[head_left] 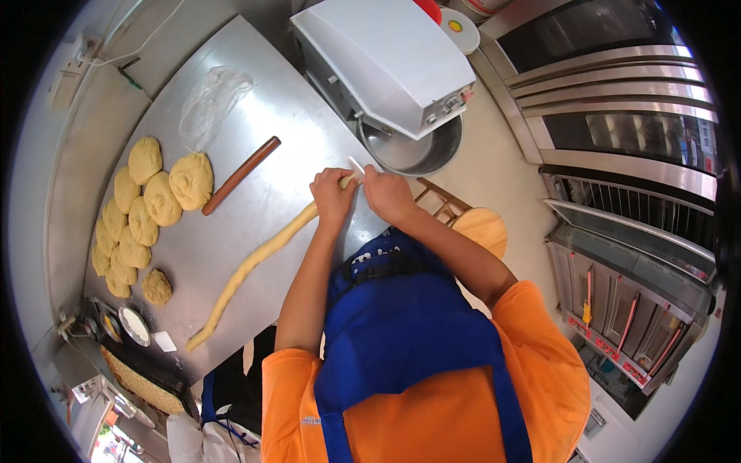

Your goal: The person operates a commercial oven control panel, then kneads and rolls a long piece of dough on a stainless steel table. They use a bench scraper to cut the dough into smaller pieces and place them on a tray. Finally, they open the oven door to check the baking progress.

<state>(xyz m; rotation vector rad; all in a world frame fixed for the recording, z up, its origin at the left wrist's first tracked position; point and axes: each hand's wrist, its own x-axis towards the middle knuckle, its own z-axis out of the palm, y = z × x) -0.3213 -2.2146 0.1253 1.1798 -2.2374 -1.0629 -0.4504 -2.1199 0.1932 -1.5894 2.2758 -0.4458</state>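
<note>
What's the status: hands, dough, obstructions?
Left hand gripping dough rope near its upper end. Right hand holding white flat tool. Rolling pin apart, not blocking rope.

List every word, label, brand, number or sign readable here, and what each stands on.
I can quote nothing reliably:
Blue apron: white lettering, broken up by folds, not readable whole.
Orange shirt: small print beside the apron's edge, too small to read surely.
White lid: round yellow-green label, too small to read.
Steel appliance: markings on its red strip, too small to read.
</note>
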